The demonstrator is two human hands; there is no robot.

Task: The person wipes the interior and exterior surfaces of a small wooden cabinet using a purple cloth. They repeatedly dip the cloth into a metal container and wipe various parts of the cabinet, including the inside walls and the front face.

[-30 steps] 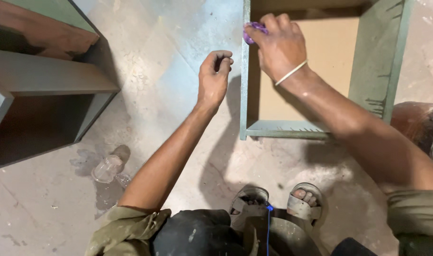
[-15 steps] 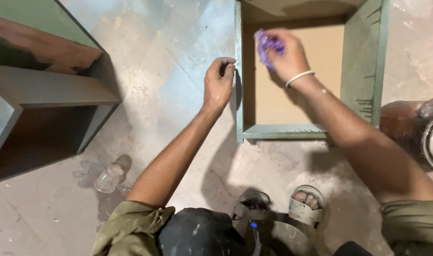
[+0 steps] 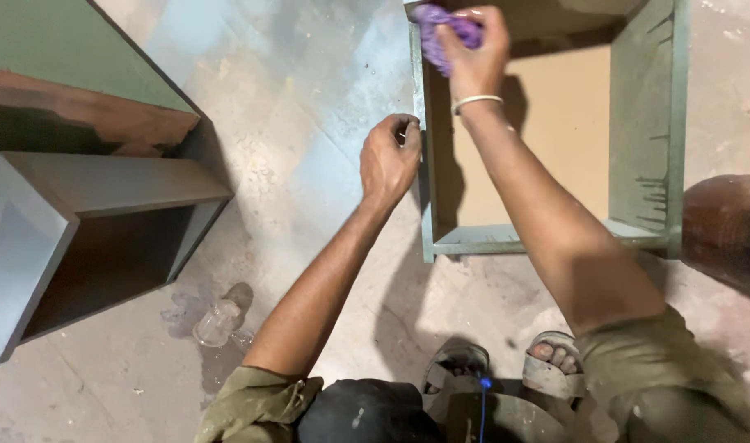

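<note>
Two grey-green wooden box frames (image 3: 104,205) lie at the far left on the concrete floor (image 3: 293,107), with a clear plastic bottle (image 3: 217,321) lying just below them. Further right, the left hand (image 3: 389,160) curls its fingers against the outer left wall of an open green wooden box (image 3: 642,123). Above it, the right hand (image 3: 473,49) clenches a purple cloth (image 3: 441,31) on that wall's top corner.
</note>
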